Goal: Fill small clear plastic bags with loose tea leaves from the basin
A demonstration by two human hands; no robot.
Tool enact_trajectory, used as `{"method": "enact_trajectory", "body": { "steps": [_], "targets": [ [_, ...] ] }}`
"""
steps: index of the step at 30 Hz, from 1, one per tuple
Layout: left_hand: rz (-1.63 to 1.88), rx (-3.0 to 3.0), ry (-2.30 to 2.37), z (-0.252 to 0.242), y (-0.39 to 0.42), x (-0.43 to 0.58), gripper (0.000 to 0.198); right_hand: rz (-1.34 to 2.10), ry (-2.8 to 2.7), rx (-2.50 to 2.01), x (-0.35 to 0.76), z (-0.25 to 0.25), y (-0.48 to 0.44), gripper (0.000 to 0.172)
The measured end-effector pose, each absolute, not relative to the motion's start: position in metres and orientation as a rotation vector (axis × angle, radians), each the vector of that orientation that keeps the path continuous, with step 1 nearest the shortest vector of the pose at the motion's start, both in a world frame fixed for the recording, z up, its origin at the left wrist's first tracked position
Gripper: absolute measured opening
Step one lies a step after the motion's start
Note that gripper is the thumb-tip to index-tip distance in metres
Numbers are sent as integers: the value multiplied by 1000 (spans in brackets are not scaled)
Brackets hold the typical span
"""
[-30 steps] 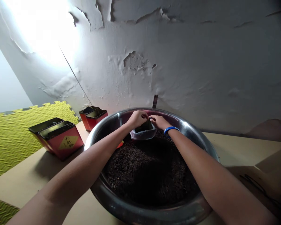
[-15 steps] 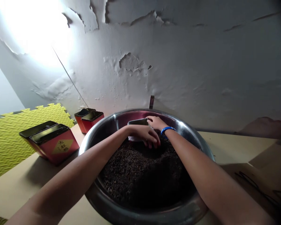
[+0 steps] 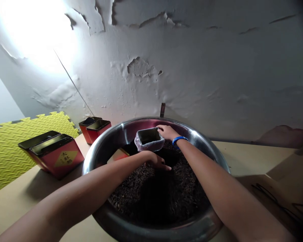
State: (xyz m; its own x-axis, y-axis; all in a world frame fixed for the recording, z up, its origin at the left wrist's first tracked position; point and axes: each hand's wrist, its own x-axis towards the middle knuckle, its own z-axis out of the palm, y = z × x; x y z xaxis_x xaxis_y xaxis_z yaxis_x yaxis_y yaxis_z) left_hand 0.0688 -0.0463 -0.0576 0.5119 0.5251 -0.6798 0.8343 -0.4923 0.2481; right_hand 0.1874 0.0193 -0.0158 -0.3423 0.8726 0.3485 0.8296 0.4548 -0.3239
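Fig.: filling at an early stage, as I judge it: the lined tin (image 3: 148, 138) stands upright in the basin (image 3: 212, 156) at the far side, its mouth open w/ no tea visible inside, and 4 more open tins (image 3: 53, 153) sit on the table (image 3: 27, 198) to my left, unfilled as far as I can see. My right hand (image 3: 168, 131) grips the tin's right rim, fingers closed on it. My left hand (image 3: 154, 160) lies just in front of the tin, not touching it, fingers curled down into the loose tea (image 3: 154, 191); whether they hold any, can't tell.

red tin (image 3: 58, 158) | yellow diamond label | Chinese characters "大紅袍"
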Motion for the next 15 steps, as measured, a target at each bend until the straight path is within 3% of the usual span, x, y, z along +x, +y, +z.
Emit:
{"method": "enact_trajectory", "body": {
  "steps": [15],
  "targets": [
    [-766, 1985, 808, -44, -43, 65, 83, 129, -2232, -1458, 187, -20, 24, 34]
  ]
}}
